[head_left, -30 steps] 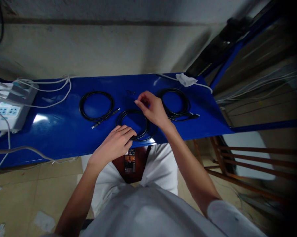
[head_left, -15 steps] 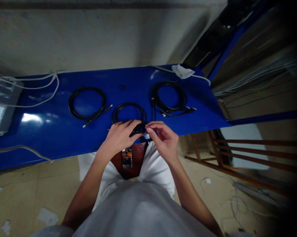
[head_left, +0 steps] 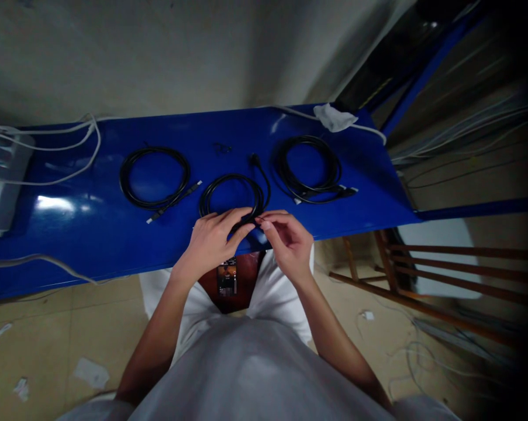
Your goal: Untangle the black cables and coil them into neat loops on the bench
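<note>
The middle black cable (head_left: pixel 205 188) lies coiled near the front edge of the blue table. My left hand (head_left: pixel 215 237) grips the near side of this coil, thumb and fingers closed round it. Beside it, my right hand (head_left: pixel 287 237) pinches a thin dark strip, apparently a tie, against the bundle; the fingers partly hide it. One end of the cable with a black plug (head_left: pixel 254 159) sticks out behind the coil. To the left rests another coiled black cable (head_left: pixel 156 207) with its two connectors crossing. More black cable (head_left: pixel 285 166) is coiled on the right.
Several small black ties (head_left: pixel 222 148) lie toward the back of the blue table (head_left: pixel 83 234). A grey power strip (head_left: pixel 9 199) and white cords (head_left: pixel 95 155) are at left. A crumpled white item (head_left: pixel 335 118) sits at back right. A wooden chair (head_left: pixel 390 263) stands to the right.
The plug end of the middle cable has swung from beside the right coil to behind the middle coil. Both hands stay at the near side of the middle coil.
</note>
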The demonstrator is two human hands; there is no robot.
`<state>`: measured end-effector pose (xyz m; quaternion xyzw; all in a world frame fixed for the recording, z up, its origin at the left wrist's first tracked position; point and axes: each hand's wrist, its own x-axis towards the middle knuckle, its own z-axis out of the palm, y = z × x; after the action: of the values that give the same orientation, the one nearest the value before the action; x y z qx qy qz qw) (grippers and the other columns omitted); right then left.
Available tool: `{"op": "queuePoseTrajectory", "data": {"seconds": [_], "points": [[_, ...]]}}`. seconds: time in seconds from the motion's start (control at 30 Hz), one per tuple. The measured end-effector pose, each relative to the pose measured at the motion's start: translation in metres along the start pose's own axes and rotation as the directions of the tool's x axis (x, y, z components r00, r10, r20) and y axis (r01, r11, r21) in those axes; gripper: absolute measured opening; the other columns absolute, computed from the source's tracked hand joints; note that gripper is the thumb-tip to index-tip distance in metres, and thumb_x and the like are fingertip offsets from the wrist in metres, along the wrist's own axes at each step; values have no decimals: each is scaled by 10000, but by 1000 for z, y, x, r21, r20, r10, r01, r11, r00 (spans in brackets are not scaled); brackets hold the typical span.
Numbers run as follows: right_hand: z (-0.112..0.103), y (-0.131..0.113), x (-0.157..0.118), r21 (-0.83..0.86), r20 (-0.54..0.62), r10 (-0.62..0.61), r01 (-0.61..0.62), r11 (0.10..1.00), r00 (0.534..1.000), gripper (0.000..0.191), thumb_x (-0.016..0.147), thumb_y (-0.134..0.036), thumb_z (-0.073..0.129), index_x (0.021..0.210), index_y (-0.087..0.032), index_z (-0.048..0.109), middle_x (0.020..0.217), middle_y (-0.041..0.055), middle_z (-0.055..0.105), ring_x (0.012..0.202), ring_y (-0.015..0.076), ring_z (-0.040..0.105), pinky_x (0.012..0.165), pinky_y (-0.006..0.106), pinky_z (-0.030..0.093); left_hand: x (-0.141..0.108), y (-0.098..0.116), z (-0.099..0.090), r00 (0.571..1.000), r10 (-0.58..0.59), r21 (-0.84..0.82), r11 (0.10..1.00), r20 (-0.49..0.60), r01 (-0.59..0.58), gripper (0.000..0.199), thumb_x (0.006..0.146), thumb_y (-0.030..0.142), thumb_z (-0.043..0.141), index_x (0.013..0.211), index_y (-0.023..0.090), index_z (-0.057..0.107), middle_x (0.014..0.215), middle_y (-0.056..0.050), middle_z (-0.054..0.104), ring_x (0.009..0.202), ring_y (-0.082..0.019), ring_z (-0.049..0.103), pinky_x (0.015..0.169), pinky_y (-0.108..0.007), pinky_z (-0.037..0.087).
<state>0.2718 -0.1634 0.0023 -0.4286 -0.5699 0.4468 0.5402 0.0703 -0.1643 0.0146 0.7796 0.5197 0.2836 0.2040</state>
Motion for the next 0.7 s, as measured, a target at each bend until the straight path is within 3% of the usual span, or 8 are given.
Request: {"op": "queuePoseTrajectory", "data": {"seconds": [0.17, 0.4, 0.53, 0.7], "points": [[-2, 2, 3, -23, 25, 63, -62, 998, 998, 170, 1055, -436, 791, 1057, -267, 775, 1088, 62, 798, 1019, 231, 785, 981, 427, 674, 0, -1, -3, 998, 49, 32, 998, 45, -50, 346, 1194, 366, 552, 1469, 214, 696, 1355, -95, 815, 1174, -261, 813, 1062, -422, 610], [-6, 5, 0, -118, 63, 70, -62, 991, 996, 140, 1059, -411, 787, 1073, -272, 798, 1061, 59, 789, 987, 230, 760, 914, 411, 645, 4, 7, -17, 984, 3, 34, 999, 179, -9, 358, 1193, 290, 521, 1515, 199, 649, 1410, -117, 760, 1268, -296, 755, 1165, -506, 572], [-6, 5, -3, -98, 58, 59, -53, 994, 997, 109, 1058, -372, 790, 1092, -271, 810, 1081, 57, 791, 1006, 223, 758, 913, 396, 630, 5, 14, -22, 979, -33, -15, 999, 203, 37, 350, 1192, 245, 497, 1510, 175, 625, 1452, -135, 719, 1333, -298, 725, 1171, -484, 587], [-3, -2, -6, -38, 16, 133, -132, 991, 991, 147, 1041, -413, 811, 1077, -270, 808, 1093, 55, 799, 1012, 221, 771, 917, 381, 651, 3, 18, -21, 984, -53, -45, 997, 170, 61, 411, 1185, 231, 484, 1586, 208, 570, 1529, -131, 690, 1421, -307, 686, 1221, -494, 576]]}}
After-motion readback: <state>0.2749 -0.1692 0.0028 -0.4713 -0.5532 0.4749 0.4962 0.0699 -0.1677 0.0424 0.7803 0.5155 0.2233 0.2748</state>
